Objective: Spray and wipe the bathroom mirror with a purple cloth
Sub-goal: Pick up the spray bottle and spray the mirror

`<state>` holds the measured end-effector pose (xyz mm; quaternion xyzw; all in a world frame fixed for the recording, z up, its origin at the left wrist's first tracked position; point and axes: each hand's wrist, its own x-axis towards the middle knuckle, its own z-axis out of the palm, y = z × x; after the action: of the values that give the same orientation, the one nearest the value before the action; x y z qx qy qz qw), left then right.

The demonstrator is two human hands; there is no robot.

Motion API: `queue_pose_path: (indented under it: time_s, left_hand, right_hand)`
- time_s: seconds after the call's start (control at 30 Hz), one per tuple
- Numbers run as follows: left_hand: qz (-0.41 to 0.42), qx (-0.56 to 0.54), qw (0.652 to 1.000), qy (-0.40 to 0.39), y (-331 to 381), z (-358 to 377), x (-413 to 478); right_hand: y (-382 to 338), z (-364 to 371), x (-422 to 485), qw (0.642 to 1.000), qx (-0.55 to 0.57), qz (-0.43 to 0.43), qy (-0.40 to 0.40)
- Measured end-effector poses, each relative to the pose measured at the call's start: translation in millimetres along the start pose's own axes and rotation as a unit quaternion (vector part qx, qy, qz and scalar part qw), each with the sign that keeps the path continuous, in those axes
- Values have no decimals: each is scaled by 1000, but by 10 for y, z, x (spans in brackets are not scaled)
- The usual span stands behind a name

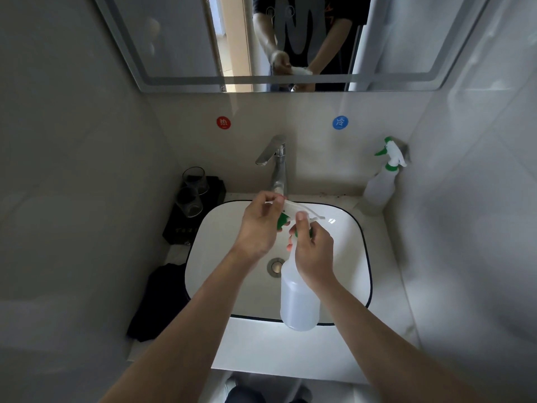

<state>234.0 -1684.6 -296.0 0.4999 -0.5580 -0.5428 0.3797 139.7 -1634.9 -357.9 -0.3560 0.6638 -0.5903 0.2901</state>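
I hold a translucent white spray bottle (299, 301) over the sink basin (220, 228). My right hand (313, 254) grips its neck just below the green collar. My left hand (260, 225) pinches the white and green spray head (290, 212) at the top of the bottle. The mirror (174, 39) hangs on the wall above and reflects a person's arms and dark shirt. A dark cloth (158, 303) lies crumpled on the counter left of the basin; its colour looks almost black in this light.
A second spray bottle (380, 184) with a green nozzle stands in the back right corner. The chrome faucet (276, 161) rises behind the basin. Two glass tumblers (193, 190) sit on a black tray (177, 231) at back left. Walls close in on both sides.
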Motion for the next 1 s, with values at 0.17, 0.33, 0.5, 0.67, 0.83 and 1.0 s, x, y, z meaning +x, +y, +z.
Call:
queue_pose_path:
  time_s: [0.17, 0.33, 0.5, 0.67, 0.83, 1.0]
  left_hand:
    - [-23, 12, 999, 25, 3, 49, 63]
    - [-25, 3, 1000, 16, -24, 73, 13]
    - [-36, 44, 998, -16, -214, 9, -145]
    - [-104, 7, 994, -21, -472, -46, -355]
    - [-83, 45, 984, -149, -726, 6, -613]
    - [-86, 197, 966, -147, -702, 228, -634]
  right_hand:
    - [-17, -1, -9, 1000, 17, 9, -4]
    - [-18, 0, -4, 1000, 3, 2, -7]
    - [-59, -24, -12, 1000, -5, 7, 2]
    - [-70, -33, 16, 999, -7, 39, -8]
    - [-113, -129, 34, 994, 7, 100, -35]
    - [-217, -185, -44, 990, 9, 138, -19]
